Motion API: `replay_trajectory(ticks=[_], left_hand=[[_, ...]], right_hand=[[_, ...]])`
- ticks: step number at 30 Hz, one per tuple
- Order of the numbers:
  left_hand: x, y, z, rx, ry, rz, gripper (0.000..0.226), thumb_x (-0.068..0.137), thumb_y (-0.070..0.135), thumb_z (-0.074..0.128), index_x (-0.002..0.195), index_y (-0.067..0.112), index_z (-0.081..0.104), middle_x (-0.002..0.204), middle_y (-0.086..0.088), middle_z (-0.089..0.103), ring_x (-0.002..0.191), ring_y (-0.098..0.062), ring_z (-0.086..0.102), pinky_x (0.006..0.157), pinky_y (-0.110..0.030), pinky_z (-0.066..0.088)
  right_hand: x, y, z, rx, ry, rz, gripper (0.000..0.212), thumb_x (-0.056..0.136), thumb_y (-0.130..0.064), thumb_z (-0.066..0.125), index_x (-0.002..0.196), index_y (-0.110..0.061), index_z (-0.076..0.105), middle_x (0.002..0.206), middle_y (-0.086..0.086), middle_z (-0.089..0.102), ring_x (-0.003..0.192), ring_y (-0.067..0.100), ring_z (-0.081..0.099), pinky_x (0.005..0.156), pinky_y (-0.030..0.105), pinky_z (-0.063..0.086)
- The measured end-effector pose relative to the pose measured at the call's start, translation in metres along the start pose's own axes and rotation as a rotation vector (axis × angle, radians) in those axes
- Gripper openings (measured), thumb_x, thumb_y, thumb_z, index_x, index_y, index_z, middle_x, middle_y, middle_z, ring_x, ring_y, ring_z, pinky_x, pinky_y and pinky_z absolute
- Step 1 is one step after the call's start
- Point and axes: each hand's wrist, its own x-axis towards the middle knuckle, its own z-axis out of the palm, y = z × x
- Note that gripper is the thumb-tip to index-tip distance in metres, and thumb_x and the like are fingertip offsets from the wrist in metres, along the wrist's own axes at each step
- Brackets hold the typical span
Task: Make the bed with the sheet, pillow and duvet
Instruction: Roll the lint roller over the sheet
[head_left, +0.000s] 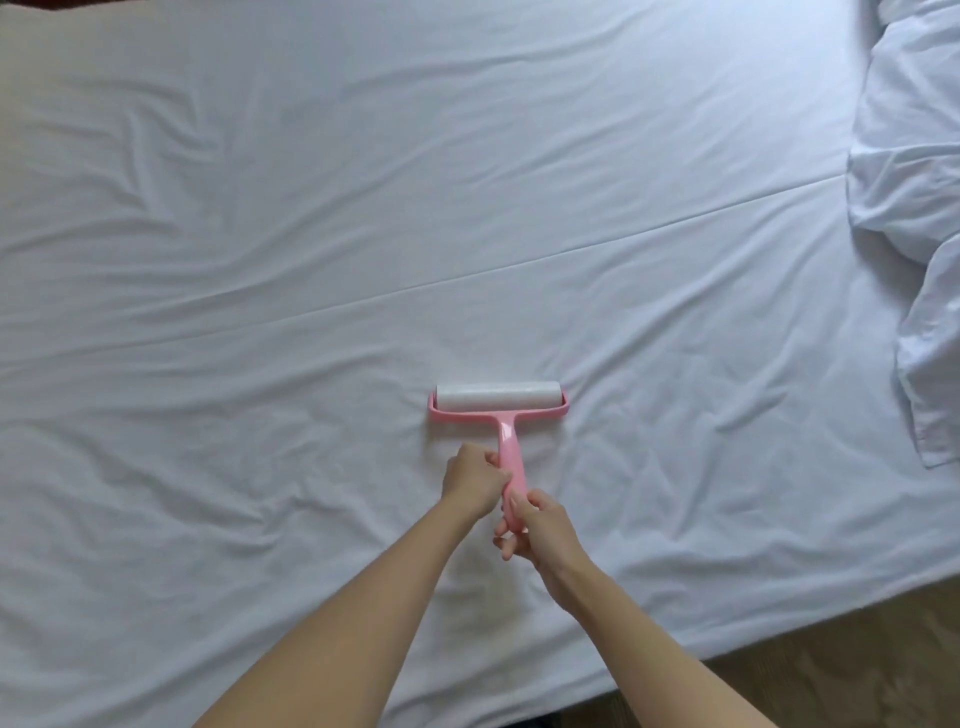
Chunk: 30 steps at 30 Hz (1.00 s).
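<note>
Left hand (474, 480) and right hand (543, 530) both grip the pink lint roller (500, 410) by its handle, its roll flat on the wrinkled sheet (311, 218). Open sheet spreads beyond the roller. The bunched duvet (914, 156) lies well to its right, and the bed's edge meets the floor (831, 670) at its near right.

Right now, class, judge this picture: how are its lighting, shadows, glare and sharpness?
Head view: soft, even light with no glare; only faint shadows in the creases of the sheet and beside the roller; the roller is sharp, with no motion blur.
</note>
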Motion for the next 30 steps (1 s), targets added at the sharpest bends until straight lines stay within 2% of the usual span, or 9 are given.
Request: replay_trajectory(ticks=[3, 8, 12, 16, 19, 23, 27, 30], left_hand=[[0.028, 0.024, -0.010, 0.044, 0.062, 0.032, 0.019, 0.086, 0.007, 0.055, 0.097, 0.001, 0.069, 0.099, -0.018, 0.069, 0.096, -0.032, 0.065, 0.083, -0.036, 0.053], [0.082, 0.064, -0.035, 0.036, 0.169, 0.059, 0.015, 0.086, 0.008, 0.055, 0.096, 0.005, 0.066, 0.100, -0.012, 0.067, 0.094, -0.028, 0.062, 0.083, -0.033, 0.049], [0.131, 0.091, -0.049, 0.033, 0.223, 0.095, 0.019, 0.087, 0.010, 0.058, 0.103, 0.004, 0.065, 0.107, -0.013, 0.067, 0.101, -0.029, 0.062, 0.086, -0.033, 0.049], [0.177, 0.120, -0.061, 0.041, 0.268, 0.121, 0.018, 0.088, 0.010, 0.056, 0.103, 0.004, 0.064, 0.108, -0.014, 0.067, 0.100, -0.030, 0.062, 0.077, -0.030, 0.047], [0.208, 0.150, -0.074, 0.029, 0.326, 0.140, 0.020, 0.088, 0.009, 0.054, 0.103, 0.003, 0.064, 0.109, -0.015, 0.065, 0.100, -0.032, 0.061, 0.072, -0.030, 0.044], [0.243, 0.184, -0.098, 0.020, 0.376, 0.174, 0.022, 0.087, 0.011, 0.056, 0.105, 0.000, 0.064, 0.109, -0.017, 0.066, 0.102, -0.034, 0.062, 0.080, -0.035, 0.051], [0.267, 0.202, -0.115, -0.021, 0.396, 0.169, 0.024, 0.087, 0.010, 0.058, 0.108, 0.000, 0.062, 0.111, -0.017, 0.065, 0.104, -0.033, 0.062, 0.088, -0.040, 0.054], [0.272, 0.203, -0.113, -0.067, 0.353, 0.118, 0.029, 0.087, 0.008, 0.059, 0.115, 0.000, 0.058, 0.114, -0.015, 0.062, 0.098, -0.032, 0.062, 0.087, -0.040, 0.055]], right_hand=[[0.026, -0.024, 0.000, -0.036, 0.010, -0.037, 0.024, 0.100, -0.016, 0.037, 0.081, -0.008, 0.048, 0.064, 0.009, 0.052, 0.038, 0.013, 0.042, 0.056, 0.027, 0.046], [0.084, -0.073, 0.008, -0.052, -0.007, -0.093, 0.026, 0.101, -0.023, 0.037, 0.081, -0.009, 0.047, 0.065, 0.007, 0.052, 0.039, 0.012, 0.041, 0.058, 0.028, 0.046], [0.132, -0.107, 0.009, -0.067, -0.022, -0.143, 0.027, 0.101, -0.024, 0.037, 0.079, -0.011, 0.046, 0.067, 0.007, 0.052, 0.039, 0.013, 0.041, 0.058, 0.028, 0.046], [0.176, -0.146, 0.003, -0.170, -0.054, -0.179, 0.027, 0.101, -0.025, 0.036, 0.081, -0.011, 0.047, 0.070, 0.007, 0.056, 0.033, 0.012, 0.044, 0.065, 0.034, 0.052], [0.204, -0.187, 0.000, -0.225, -0.053, -0.237, 0.029, 0.101, -0.026, 0.037, 0.081, -0.009, 0.049, 0.069, 0.007, 0.057, 0.031, 0.011, 0.045, 0.059, 0.029, 0.051], [0.232, -0.232, 0.008, -0.221, -0.035, -0.270, 0.032, 0.101, -0.027, 0.038, 0.076, -0.010, 0.049, 0.066, 0.006, 0.057, 0.032, 0.012, 0.046, 0.049, 0.021, 0.047], [0.248, -0.258, 0.017, -0.185, -0.023, -0.255, 0.032, 0.100, -0.029, 0.040, 0.082, -0.007, 0.054, 0.065, 0.005, 0.057, 0.036, 0.014, 0.046, 0.052, 0.022, 0.047], [0.253, -0.251, 0.013, -0.192, -0.013, -0.254, 0.032, 0.100, -0.031, 0.040, 0.080, -0.009, 0.053, 0.065, 0.004, 0.058, 0.031, 0.011, 0.046, 0.054, 0.024, 0.046]])
